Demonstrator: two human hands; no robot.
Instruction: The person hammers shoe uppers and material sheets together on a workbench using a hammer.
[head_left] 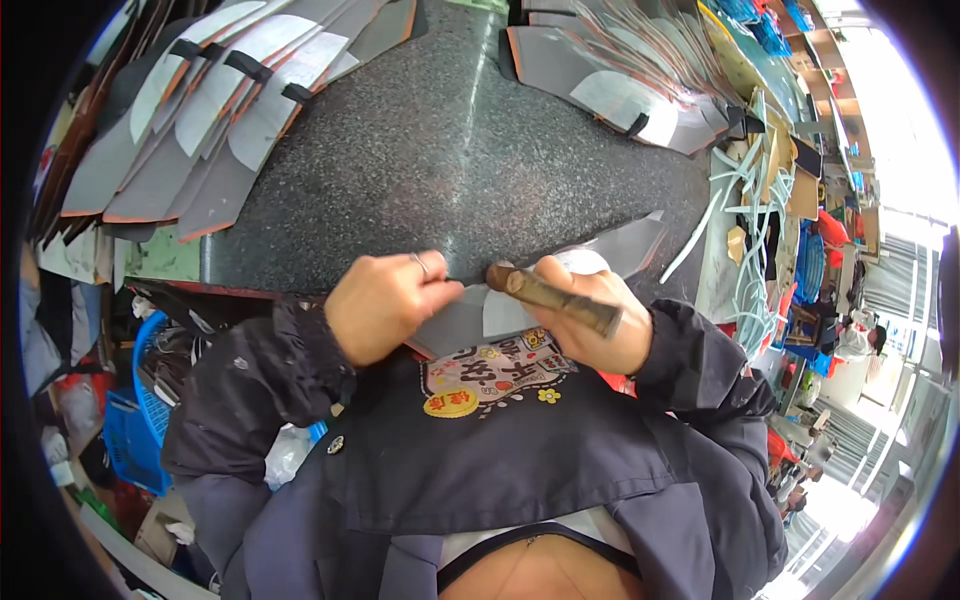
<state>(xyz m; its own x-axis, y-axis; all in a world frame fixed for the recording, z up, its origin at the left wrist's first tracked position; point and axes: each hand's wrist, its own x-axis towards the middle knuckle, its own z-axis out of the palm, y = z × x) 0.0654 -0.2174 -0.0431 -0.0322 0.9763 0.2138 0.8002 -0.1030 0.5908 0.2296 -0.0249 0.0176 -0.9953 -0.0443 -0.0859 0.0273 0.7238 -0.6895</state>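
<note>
A flat grey cut piece [630,243] with a white patch, which looks like a shoe upper, lies across the near edge of the dark speckled worktop [440,160]. My left hand [385,305], wearing a ring, is closed, its fingertips pressed together at the piece's near left part. What lies between those fingertips is hidden. Wrapped around a worn, brass-coloured hammer [560,298], my right hand [605,315] is over the middle of the piece. The hammer's rounded brown end points toward my left fingers.
Fanned stacks of similar grey pieces lie at the far left [240,100] and far right [630,75], some with black loops. Pale cords [755,220] hang tangled on the right. A blue basket [150,380] stands low at the left. A dark apron [490,460] covers my lap.
</note>
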